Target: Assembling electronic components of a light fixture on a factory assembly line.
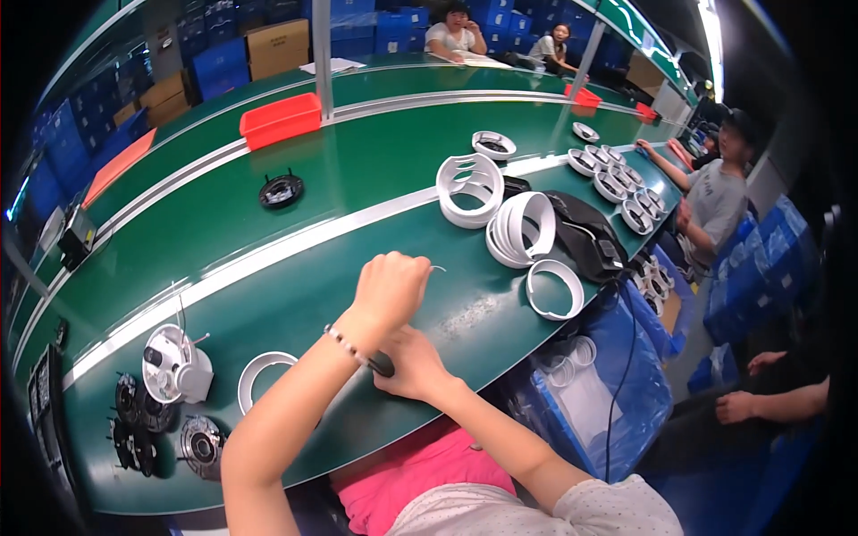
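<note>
Over the front edge of the green bench, my hands are close together, with my left wrist crossing above my right hand. My left hand is a closed fist. A thin pale strand sticks out beyond its knuckles; whether the fist holds it is hidden. My right hand is closed below it, around a dark object whose kind is mostly hidden. Left of my hands lies a white ring, partly behind my left forearm. Pale crumbs or shavings are scattered on the bench to the right.
White rings stand stacked at the right, beside a black bag. A white housing with wires and several black round parts sit at the left. A blue lined bin stands right of the bench. Another person works beyond.
</note>
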Demonstrator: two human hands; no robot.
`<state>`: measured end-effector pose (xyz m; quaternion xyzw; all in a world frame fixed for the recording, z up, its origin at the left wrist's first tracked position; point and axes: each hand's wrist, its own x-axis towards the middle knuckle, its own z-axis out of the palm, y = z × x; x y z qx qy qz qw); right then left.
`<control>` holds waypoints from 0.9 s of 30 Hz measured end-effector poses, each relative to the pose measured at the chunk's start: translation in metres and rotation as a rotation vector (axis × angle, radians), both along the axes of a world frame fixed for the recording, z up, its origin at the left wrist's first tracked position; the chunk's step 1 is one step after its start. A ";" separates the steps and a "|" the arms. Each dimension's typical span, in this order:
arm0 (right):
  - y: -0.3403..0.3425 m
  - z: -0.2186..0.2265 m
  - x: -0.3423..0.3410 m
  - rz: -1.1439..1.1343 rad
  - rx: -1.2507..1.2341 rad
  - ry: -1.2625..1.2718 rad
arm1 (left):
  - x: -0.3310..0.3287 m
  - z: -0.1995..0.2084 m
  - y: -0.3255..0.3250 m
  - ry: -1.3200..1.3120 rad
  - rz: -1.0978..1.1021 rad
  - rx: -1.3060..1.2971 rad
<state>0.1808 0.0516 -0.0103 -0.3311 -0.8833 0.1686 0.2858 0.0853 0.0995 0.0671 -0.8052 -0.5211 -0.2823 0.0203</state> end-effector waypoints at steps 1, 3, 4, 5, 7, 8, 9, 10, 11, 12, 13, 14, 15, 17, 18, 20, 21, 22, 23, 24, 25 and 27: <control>0.000 -0.004 0.003 0.013 -0.009 0.002 | 0.002 -0.004 0.005 0.022 0.016 -0.101; 0.002 -0.011 0.005 0.013 -0.007 0.139 | -0.003 -0.003 0.000 0.033 -0.023 -0.270; 0.003 -0.014 0.007 0.025 0.059 0.168 | -0.005 0.002 -0.004 0.039 -0.080 -0.431; 0.002 -0.014 0.008 0.046 0.051 0.174 | -0.018 0.010 -0.017 -0.009 -0.150 -0.406; 0.004 -0.012 0.017 0.019 -0.005 0.128 | -0.052 0.029 -0.048 -0.158 -0.126 -0.101; 0.003 -0.014 0.018 0.024 0.024 0.154 | -0.077 0.045 -0.079 -0.212 0.105 -0.093; 0.006 -0.021 0.022 0.003 0.039 0.144 | -0.108 0.029 -0.102 -0.273 0.328 0.159; 0.003 -0.022 0.018 0.025 0.042 0.163 | -0.124 0.033 -0.139 -0.747 0.621 0.209; 0.001 -0.017 0.013 0.086 0.018 0.219 | -0.156 0.019 -0.176 -0.612 0.830 0.493; -0.002 -0.007 0.009 0.105 0.012 0.184 | -0.191 -0.010 -0.210 -0.456 1.024 0.559; -0.003 -0.009 0.009 0.091 0.050 0.178 | -0.198 -0.027 -0.228 -0.369 1.208 0.487; -0.004 -0.002 0.010 0.071 0.041 0.121 | -0.220 -0.058 -0.244 -0.419 1.198 0.464; -0.001 -0.006 0.012 0.071 0.036 0.114 | -0.217 -0.061 -0.240 -0.711 1.256 0.304; -0.002 -0.011 0.013 0.073 0.037 0.158 | -0.227 -0.069 -0.233 -1.142 1.187 0.263; -0.003 -0.011 0.011 0.071 0.029 0.175 | -0.225 -0.058 -0.229 -1.211 1.138 0.171; -0.004 -0.010 0.010 0.081 0.033 0.194 | -0.231 -0.053 -0.221 -1.372 1.001 0.014; -0.005 -0.008 0.007 0.094 0.034 0.192 | -0.236 -0.052 -0.217 -1.419 0.947 -0.071; -0.005 -0.007 0.009 0.084 0.040 0.181 | -0.242 -0.056 -0.209 -1.442 0.948 -0.045; -0.005 -0.006 0.007 0.100 0.021 0.141 | -0.246 -0.055 -0.209 -1.438 0.936 -0.033; -0.002 -0.018 0.007 0.118 0.026 0.167 | -0.251 -0.056 -0.208 -1.435 0.982 -0.055; -0.001 -0.018 0.007 0.114 0.013 0.166 | -0.258 -0.061 -0.206 -1.431 0.907 -0.087; 0.001 -0.018 0.011 0.096 0.012 0.158 | -0.272 -0.071 -0.201 -1.421 0.859 -0.067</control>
